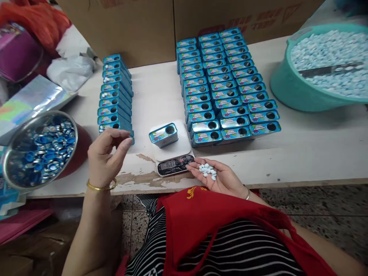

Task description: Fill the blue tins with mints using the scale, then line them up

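My right hand [222, 178] lies palm up at the table's front edge, cupping a small heap of pale blue and white candies [207, 171]. Its fingertips are beside the display of a white digital scale [172, 153], where digits show. A blue tin [163, 135] with a round dark opening on top stands on the scale. Raised to the left, my left hand [107, 155] has curved fingers, with thumb and fingertips slightly apart and nothing visible between them. It is in front of the near end of a row of blue tins [110, 102], some showing white candies in their openings.
Several rows of blue tins [227, 92] stand behind the scale to the right. A turquoise tub [301, 92] of candies is at far right. Left stands a metal bowl [76, 134] with blue and silver caps [51, 149]. Cardboard boxes [138, 30] line the back.
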`<state>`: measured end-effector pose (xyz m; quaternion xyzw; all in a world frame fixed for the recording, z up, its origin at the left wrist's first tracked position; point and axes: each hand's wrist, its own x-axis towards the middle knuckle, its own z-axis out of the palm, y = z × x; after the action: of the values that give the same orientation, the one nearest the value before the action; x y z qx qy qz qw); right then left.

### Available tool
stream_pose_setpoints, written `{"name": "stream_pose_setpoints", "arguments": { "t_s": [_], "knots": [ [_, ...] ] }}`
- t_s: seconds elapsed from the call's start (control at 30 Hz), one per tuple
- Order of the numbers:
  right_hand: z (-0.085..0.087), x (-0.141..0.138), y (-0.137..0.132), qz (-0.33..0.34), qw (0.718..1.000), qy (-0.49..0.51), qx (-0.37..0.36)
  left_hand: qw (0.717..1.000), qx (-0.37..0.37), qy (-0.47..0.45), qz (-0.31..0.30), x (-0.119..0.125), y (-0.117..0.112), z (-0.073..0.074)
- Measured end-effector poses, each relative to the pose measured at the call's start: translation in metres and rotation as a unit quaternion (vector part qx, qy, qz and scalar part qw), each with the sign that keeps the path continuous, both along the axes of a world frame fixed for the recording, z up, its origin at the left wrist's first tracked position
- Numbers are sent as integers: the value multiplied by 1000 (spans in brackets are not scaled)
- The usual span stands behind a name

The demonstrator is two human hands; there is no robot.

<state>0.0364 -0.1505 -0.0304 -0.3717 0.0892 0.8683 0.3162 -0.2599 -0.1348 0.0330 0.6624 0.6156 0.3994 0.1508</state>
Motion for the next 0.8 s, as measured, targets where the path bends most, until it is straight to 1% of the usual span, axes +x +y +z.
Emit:
{"name": "stream_pose_setpoints", "arguments": {
  "t_s": [0.1,0.27,0.4,0.47,0.53,0.57,0.6,0.67,0.7,0.73,0.8],
  "knots": [
    [-2,8,-5,-13,1000,-14,1,1000,-3,2,-15,3,3,-9],
    [2,5,-8,2,1000,-6,2,999,-5,13,-35,8,11,-13],
    [4,2,-6,13,1000,5,2,997,-14,45,-57,12,17,-16],
    [4,-1,-3,16,1000,13,6,995,14,80,-62,20,16,-14],
    [6,-7,1,15,999,31,15,988,63,120,-78,37,11,-9],
    [8,-11,3,14,999,43,22,982,75,134,-108,47,7,-7],
    [9,-15,6,13,998,58,29,975,70,143,-156,58,2,-5],
    [14,-24,10,6,995,87,39,952,24,154,-263,79,-7,-3],
    [15,-28,11,-2,994,98,41,941,-3,158,-300,88,-10,-4],
    [17,-32,12,-13,993,105,43,933,-28,162,-319,95,-13,-5],
    [19,-36,12,-32,992,114,47,932,-59,164,-318,104,-15,-10]
  ]
}}
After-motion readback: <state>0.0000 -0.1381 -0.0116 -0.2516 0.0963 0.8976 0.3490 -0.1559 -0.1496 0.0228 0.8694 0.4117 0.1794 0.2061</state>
